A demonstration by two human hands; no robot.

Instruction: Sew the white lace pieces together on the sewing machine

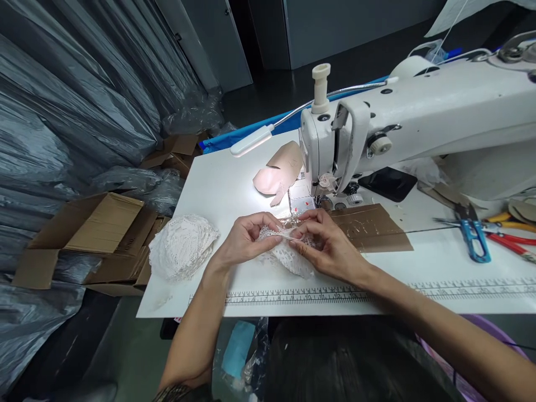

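Note:
A piece of white lace fabric (288,259) hangs between my hands, just in front of the needle area of a white sewing machine (322,151). My left hand (251,237) pinches its upper edge from the left. From the right, my right hand (326,243) pinches the same edge between thumb and fingers, close to the other fingertips. Part of the lace drapes down onto the white tabletop (234,184). To the left lies a round pile of white lace pieces (183,247). Behind my hands are pinkish-beige cut pieces (278,170), lit by a small lamp (252,140).
A printed ruler strip (301,296) runs along the table's front edge. On the right lie blue-handled snips (474,237), red-handled tool (511,241), a black phone (388,184) and brown cardboard (372,229). Open cardboard boxes (104,223) stand left of the table.

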